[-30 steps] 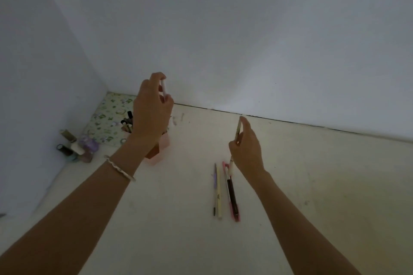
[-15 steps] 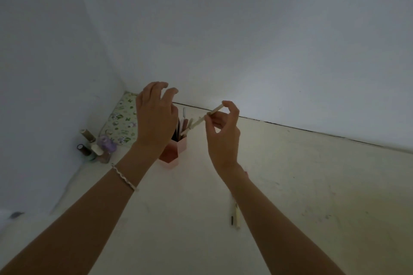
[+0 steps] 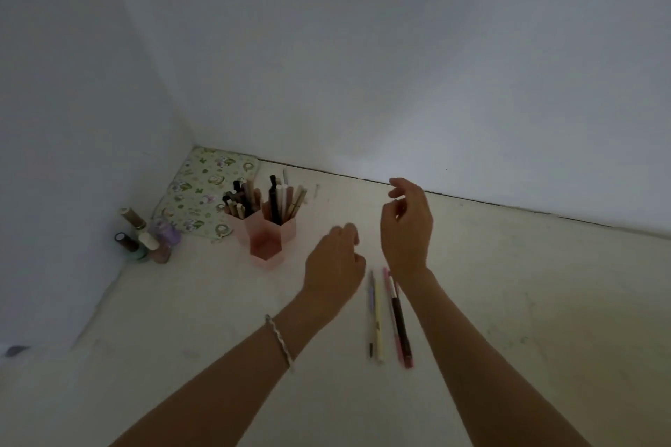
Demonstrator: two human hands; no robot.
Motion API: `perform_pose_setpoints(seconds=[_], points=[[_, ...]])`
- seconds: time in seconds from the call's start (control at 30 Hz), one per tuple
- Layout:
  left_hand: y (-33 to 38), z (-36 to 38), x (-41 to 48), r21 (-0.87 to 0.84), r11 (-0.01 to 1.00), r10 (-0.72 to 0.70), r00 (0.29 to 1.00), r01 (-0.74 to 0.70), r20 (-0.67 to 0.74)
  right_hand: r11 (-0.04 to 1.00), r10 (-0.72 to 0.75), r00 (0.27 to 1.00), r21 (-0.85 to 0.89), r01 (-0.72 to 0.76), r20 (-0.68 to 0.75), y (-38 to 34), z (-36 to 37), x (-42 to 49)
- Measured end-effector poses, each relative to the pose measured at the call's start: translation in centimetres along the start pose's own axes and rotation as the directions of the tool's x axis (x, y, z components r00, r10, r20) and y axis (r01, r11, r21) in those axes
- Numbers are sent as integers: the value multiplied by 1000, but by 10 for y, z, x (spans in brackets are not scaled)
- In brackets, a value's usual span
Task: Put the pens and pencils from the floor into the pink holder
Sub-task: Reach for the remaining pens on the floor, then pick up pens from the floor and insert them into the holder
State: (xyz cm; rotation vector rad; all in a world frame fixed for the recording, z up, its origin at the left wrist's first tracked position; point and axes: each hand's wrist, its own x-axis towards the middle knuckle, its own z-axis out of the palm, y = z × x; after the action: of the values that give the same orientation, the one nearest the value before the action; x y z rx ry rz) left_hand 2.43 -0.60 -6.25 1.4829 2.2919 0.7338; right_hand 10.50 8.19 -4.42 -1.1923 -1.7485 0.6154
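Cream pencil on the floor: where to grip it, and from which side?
Likely mid-shaft on the cream pencil, from above; the left hand is nearest. It lies flat, with the purple pen tight along its left and a gap on its right for a fingertip.

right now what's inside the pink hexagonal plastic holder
In the pink holder, two rear compartments hold upright pens and pencils; the front one looks empty. Their lower ends are hidden by its walls.
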Motion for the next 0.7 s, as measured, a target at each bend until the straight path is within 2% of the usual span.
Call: perform_pose_setpoints(seconds=[0.1, 0.2, 0.37, 0.5, 0.6, 0.7], points=[[13, 46, -12, 57, 991, -131, 965, 121, 226, 993, 107, 994, -52, -107, 9, 24, -33, 1], [21, 70, -18, 69, 973, -233, 926, 222, 298, 983, 164, 986, -92, -162, 19, 47, -63, -5], [27, 81, -19, 112, 957, -289, 917, 267, 277, 965, 243, 970, -108, -240, 21, 72, -86, -21], [28, 79, -17, 100, 942, -335, 898, 319, 285, 957, 280, 955, -110, -270, 95, 81, -88, -35], [26, 73, -14, 26, 941, -329, 897, 336, 295, 945, 318, 936, -130, -300, 151, 86, -89, -42], [26, 52, -1, -148, 938, -282, 939, 313, 197, 914, 386, 874, -253, -318, 296, 89, -85, -46]])
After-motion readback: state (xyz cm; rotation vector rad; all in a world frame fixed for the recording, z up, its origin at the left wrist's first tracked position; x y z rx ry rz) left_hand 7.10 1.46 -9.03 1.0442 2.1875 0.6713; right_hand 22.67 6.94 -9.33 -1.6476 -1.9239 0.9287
